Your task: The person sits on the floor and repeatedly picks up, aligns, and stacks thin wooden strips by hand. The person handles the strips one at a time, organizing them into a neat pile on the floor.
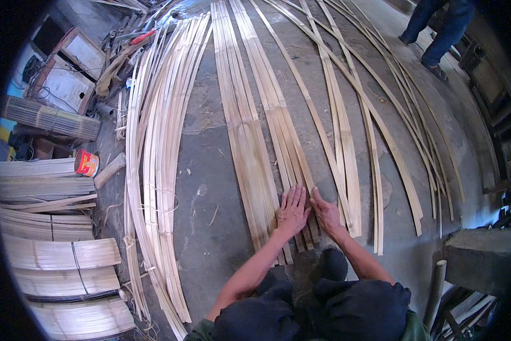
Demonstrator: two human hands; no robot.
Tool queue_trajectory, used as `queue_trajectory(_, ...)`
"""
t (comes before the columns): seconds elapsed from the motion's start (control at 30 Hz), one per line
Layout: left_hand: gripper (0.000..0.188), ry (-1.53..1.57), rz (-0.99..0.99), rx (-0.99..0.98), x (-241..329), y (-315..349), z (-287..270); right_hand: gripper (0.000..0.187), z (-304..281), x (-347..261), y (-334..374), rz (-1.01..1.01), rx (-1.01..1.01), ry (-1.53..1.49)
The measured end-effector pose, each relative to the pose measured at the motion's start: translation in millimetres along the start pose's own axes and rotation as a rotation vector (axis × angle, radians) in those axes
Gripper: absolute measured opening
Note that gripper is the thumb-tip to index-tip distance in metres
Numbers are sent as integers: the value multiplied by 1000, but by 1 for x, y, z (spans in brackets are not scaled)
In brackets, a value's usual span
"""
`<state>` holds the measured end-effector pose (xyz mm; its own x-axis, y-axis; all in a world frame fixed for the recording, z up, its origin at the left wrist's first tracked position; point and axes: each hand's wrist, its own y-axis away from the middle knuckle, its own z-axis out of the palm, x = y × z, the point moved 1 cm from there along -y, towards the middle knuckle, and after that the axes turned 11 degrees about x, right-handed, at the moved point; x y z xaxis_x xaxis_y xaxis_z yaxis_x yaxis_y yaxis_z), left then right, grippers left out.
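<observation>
Left fingers [295, 196] spread open, flat | pale strips [279, 126] covered beneath them | right fingers [318, 196] placed alongside, grip can't be told

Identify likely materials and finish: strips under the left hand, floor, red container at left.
Strips: probably split bamboo, seemingly unpainted; long, flat, tan, with node-like bands crossing them.
Floor: looks like bare concrete, mostly dull; grey, blotchy surface.
Red container: printed, somewhat shiny outside; could be plastic or coated card, can't tell which.
</observation>
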<state>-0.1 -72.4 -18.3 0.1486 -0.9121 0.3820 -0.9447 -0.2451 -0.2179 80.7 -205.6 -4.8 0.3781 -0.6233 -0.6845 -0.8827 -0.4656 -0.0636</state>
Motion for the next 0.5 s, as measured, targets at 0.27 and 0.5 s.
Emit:
queue_trajectory(0.27, 75, 41, 5, 5, 0, -2, -3, 46, 2, -3, -1, 2, 180, -199)
queue_trajectory(0.5, 62, 68, -25, -44, -4, -9, -10, 46, -21, -57, 7, -14, 246, -309)
